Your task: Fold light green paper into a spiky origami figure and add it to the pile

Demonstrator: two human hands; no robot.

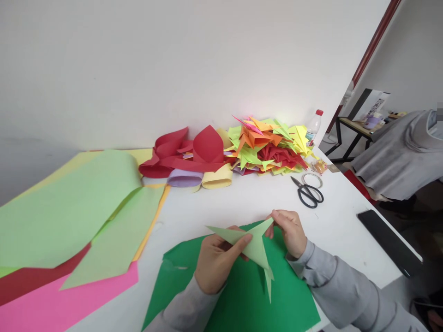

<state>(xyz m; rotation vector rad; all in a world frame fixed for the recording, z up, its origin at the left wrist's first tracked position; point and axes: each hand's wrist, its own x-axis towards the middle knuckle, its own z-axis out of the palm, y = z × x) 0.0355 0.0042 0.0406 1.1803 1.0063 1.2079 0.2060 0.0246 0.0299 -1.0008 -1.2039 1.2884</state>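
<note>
A folded light-green paper figure (256,249) with pointed tips is held up over a dark green sheet (277,297). My left hand (218,258) pinches its body, thumb on top and the fingers underneath. With thumb and forefinger closed, my right hand (290,230) grips the tip at its upper right. Another narrow point sticks out to the left past my left fingers, and a split pair of points hangs toward me.
Large coloured sheets (69,216) cover the table's left. Curled red paper (208,147) and a heap of folded paper shapes (266,145) lie by the wall. Right of them are scissors (308,192), a tape roll (312,180), a bottle (314,127) and a black phone (389,242). A grey-clothed person (404,147) is beyond.
</note>
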